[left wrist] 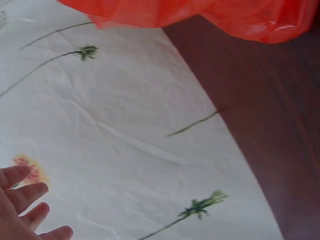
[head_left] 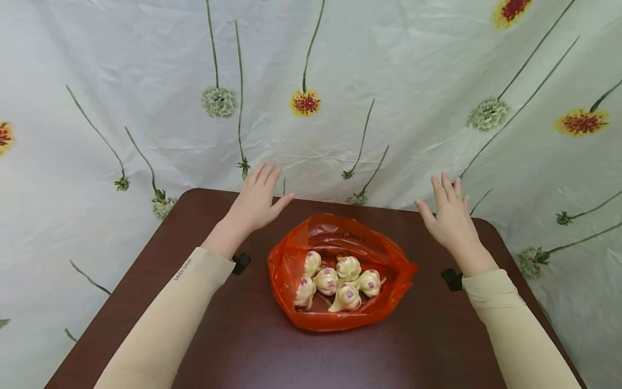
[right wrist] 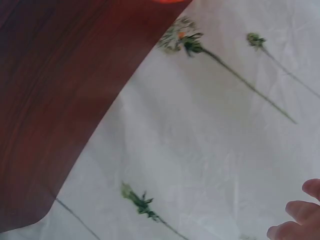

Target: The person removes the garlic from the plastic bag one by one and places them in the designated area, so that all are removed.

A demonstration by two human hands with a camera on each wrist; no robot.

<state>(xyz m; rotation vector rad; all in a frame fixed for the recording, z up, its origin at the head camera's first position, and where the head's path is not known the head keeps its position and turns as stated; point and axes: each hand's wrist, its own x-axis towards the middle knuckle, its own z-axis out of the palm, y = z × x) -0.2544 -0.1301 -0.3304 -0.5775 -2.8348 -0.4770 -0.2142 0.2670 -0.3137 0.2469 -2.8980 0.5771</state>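
Garlic bulbs (head_left: 326, 281) in an open red bag (head_left: 335, 322) on the brown table (head_left: 272, 362). Beyond the bag, left hand (head_left: 259, 200) at left, right hand (head_left: 451, 220) at right: both empty, fingers extended, thumbs wide.

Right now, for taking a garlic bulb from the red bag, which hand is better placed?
Probably the left hand, slightly: in the head view, its thumb appears nearer to the red bag than the right hand's. Both hands are empty, with fingers extended.
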